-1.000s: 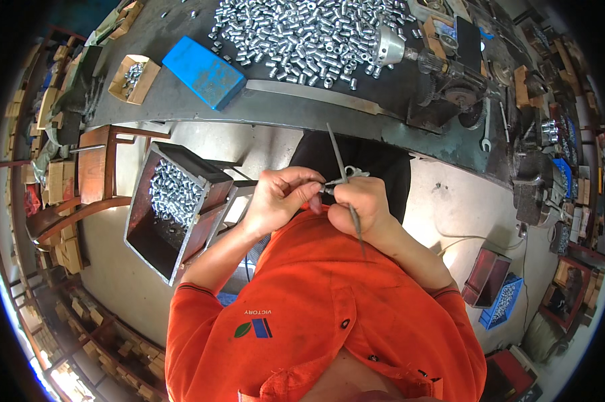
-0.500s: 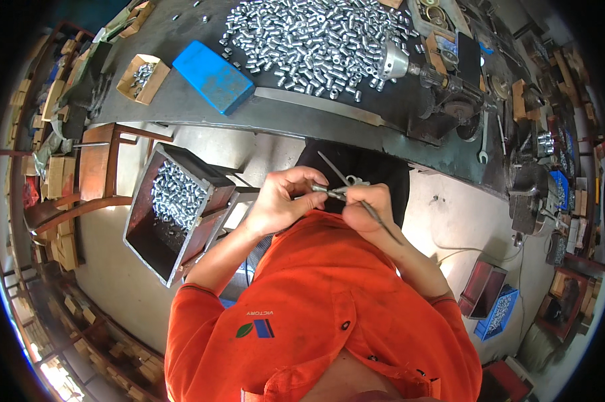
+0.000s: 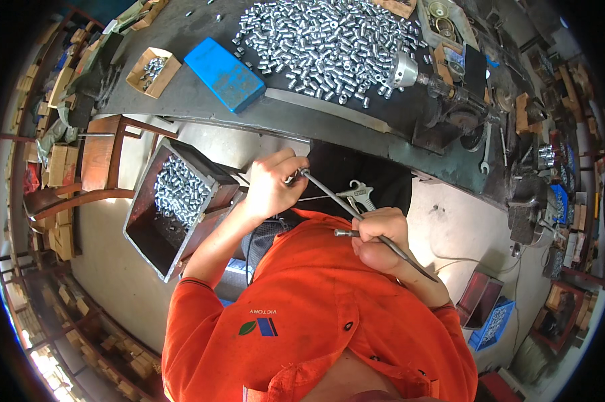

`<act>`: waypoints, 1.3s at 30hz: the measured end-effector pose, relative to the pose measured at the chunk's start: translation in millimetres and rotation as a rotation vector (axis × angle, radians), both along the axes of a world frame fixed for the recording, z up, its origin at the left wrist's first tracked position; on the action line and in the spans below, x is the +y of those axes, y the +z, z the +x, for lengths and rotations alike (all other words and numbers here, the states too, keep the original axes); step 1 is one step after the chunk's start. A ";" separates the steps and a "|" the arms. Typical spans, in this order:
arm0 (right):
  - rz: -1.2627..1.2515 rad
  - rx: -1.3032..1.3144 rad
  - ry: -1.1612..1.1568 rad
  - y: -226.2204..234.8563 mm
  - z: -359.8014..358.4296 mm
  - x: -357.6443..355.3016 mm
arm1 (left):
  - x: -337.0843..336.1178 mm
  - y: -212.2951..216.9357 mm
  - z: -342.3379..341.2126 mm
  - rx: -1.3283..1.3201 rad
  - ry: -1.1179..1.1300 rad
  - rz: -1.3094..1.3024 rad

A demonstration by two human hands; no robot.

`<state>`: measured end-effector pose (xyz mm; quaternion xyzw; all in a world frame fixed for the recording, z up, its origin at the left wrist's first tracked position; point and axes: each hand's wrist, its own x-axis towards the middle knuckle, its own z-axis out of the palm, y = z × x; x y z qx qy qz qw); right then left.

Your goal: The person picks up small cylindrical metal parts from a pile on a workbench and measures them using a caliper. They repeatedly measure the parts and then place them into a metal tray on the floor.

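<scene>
My left hand (image 3: 273, 185) is raised over my lap, fingers curled round a small metal sleeve (image 3: 294, 177) that they partly hide. My right hand (image 3: 381, 233) is closed round a long, thin dark metal rod (image 3: 332, 195), which slants up to the left. The rod's far tip meets the sleeve at my left fingers; whether it is inside the bore I cannot tell. From the same right fist a short tool with a cylindrical metal end (image 3: 345, 232) sticks out to the left. Behind the rod, against black cloth, is a grey air blow gun (image 3: 361, 195) with a thin nozzle.
Many shiny metal sleeves (image 3: 329, 50) are heaped on the dark bench (image 3: 182, 107), beside a blue block-shaped box (image 3: 225, 75) and a chuck (image 3: 404, 70). A box of sleeves (image 3: 142, 231) stands to my left. A blue bin (image 3: 493, 325) sits at lower right.
My hands have moved apart, my right hand back and to the right. The rod's tip has swung to the sleeve at my left hand. The short tool's end has come away from it.
</scene>
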<state>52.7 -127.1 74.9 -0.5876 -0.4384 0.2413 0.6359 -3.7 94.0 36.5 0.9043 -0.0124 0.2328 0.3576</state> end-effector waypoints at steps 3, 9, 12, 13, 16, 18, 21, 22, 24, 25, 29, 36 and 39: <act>-0.144 -0.081 -0.086 -7.9 -0.5 13.3 | -6.2 -1.0 1.8 -0.077 -0.082 0.119; -0.207 -0.213 -0.194 -40.4 11.2 33.1 | -23.9 -1.7 15.1 -0.077 -0.242 0.111; -0.189 -0.281 -0.278 -35.6 14.2 19.0 | -24.1 8.8 29.0 -0.123 -0.338 0.167; -0.180 -0.281 -0.325 -35.0 14.4 14.5 | -27.9 12.6 35.9 -0.143 -0.369 0.211; -0.215 -0.183 -0.425 -25.6 17.7 -4.7 | -41.3 18.9 59.9 -0.245 -0.479 0.207; -0.200 -0.099 -0.459 -37.9 17.6 -21.6 | -42.0 21.9 67.6 -0.200 -0.508 0.336; -0.149 -0.105 -0.468 -33.5 10.7 -50.4 | -17.8 0.0 79.5 -0.119 -0.389 0.427; -0.179 -0.163 -0.479 -26.8 9.1 -53.1 | -6.6 -6.0 82.9 -0.061 -0.341 0.385; -0.187 -0.153 -0.473 -23.9 5.5 -55.2 | 14.5 -10.1 96.0 0.075 -0.199 0.341; -0.161 -0.093 -0.450 -25.6 3.4 -52.7 | 24.8 -5.9 111.0 0.079 -0.161 0.301; -0.180 -0.017 -0.416 -39.9 -6.3 -35.9 | 67.4 15.4 185.2 0.049 0.103 0.121; -0.174 -0.143 -0.376 -26.1 -8.7 -20.2 | 100.1 72.5 151.5 -0.032 -0.081 -0.571; -0.155 -0.076 -0.425 -55.1 -11.7 -22.8 | 128.1 51.3 74.4 0.157 0.012 -0.385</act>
